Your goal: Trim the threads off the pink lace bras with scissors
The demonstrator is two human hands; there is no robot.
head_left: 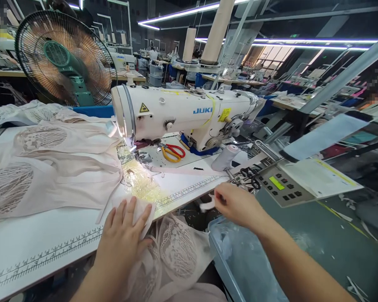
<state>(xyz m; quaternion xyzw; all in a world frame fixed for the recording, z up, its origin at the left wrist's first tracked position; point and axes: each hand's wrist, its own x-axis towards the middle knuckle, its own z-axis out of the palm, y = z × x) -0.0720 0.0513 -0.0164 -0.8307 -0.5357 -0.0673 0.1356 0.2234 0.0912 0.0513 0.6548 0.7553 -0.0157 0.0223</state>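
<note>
Pale pink bra with lace cups (178,251) hangs off the near edge of a white sewing table with printed rulers (66,226), partly over the wearer's lap; the left hand (122,228) lies over thin, pale cloth (148,217) at that edge, its fingers spread and extended; whether its thumb pinches the cloth from below, I cannot tell. Just off the table edge, the right hand (234,203) is clenched, fingers curled around a short, pale fabric strip (207,205) whose loose end sticks out to the left, above a translucent blue plastic bin (219,262). Beyond stands a white JUKI sewing machine (173,111), its needle area lit; more pale pink lace bras (82,167) lie spread to its left. Judging by the poses, the step in hand is steadying the garment while the strip is handled apart from it; the next move seems to call for a settled left hand and a free path for the right. Hidden are the right fingertips and the strip's inner end; the left forearm covers some lace; the bra's lower part is cut off by the frame; whether cloth and bra are one piece is unclear.
</note>
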